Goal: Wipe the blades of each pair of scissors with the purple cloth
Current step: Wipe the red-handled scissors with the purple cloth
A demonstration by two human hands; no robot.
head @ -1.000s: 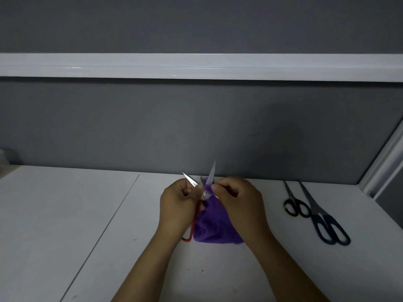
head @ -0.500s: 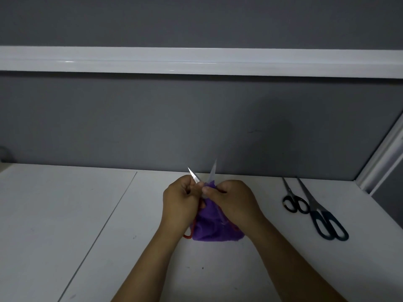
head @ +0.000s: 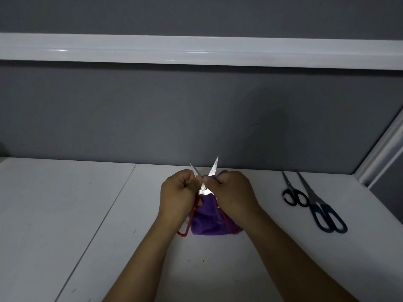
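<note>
Red-handled scissors (head: 204,189) are held over the white table, blades spread in a V pointing away from me. My left hand (head: 177,192) grips the left blade near its base. My right hand (head: 232,192) holds the purple cloth (head: 208,221) bunched against the right blade. The cloth hangs down between my wrists, with the red handle loops showing at its lower edge. Two more pairs lie at the right: small black-handled scissors (head: 293,196) and larger blue-handled scissors (head: 322,211).
The white table (head: 65,225) has a seam running diagonally on the left. A grey partition wall (head: 196,116) with a white rail stands right behind the table. A white frame post (head: 383,155) borders the far right.
The right blade now sticks out further above my right hand than half a second ago. Both hands stay at the same spot on the table.
</note>
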